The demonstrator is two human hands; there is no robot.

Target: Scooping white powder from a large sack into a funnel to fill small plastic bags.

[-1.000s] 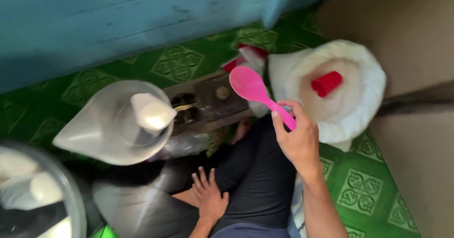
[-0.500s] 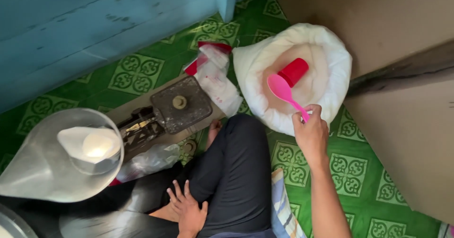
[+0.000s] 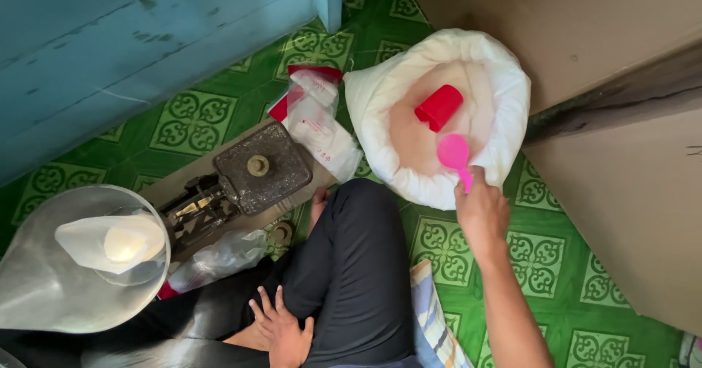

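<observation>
On the green tiled floor (image 3: 197, 119), 1 right hand (image 3: 480, 213) clamps 1 pink scoop (image 3: 455, 154) over 1 sack (image 3: 504, 83); left hand (image 3: 281, 331) spread open

Small home shop or home packing corner, work done seated on floor. Green patterned vinyl floor covering (image 3: 197, 119) over ground, blue painted wooden plank wall (image 3: 131, 53) behind. Dark cast-metal balance scale (image 3: 252, 170) with round silvery weighing pan (image 3: 44, 295) holding small filled clear bag (image 3: 117, 242). Large white sack (image 3: 504, 97) rolled open on pale grain, red plastic cup (image 3: 439, 107) inside. Stack of clear plastic bags (image 3: 318, 123) beside scale.
</observation>
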